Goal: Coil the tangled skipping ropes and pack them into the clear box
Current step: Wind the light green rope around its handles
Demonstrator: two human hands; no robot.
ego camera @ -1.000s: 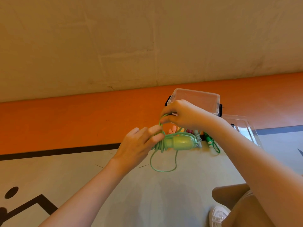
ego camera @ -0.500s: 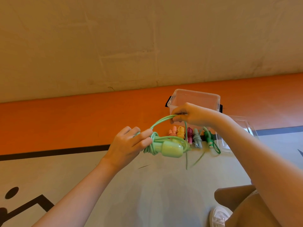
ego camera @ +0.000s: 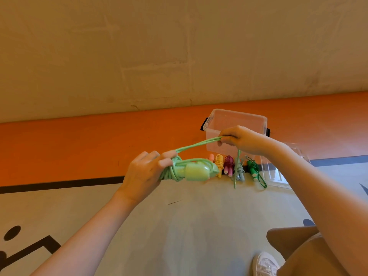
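Left hand [ego camera: 146, 172]: fingers curled round the coiled mint-green skipping rope [ego camera: 191, 169] and its handles, held above the floor [ego camera: 179, 226]. Right hand [ego camera: 241, 139]: pinching a doubled strand of the same rope, drawn taut up and to the right. Clear box [ego camera: 237, 121]: on the floor behind the right hand, open. Coiled ropes [ego camera: 229, 165]: in a row just before the box.

Clear box [ego camera: 237, 124] glossy see-through plastic; rope handle [ego camera: 196, 172] smooth matt plastic
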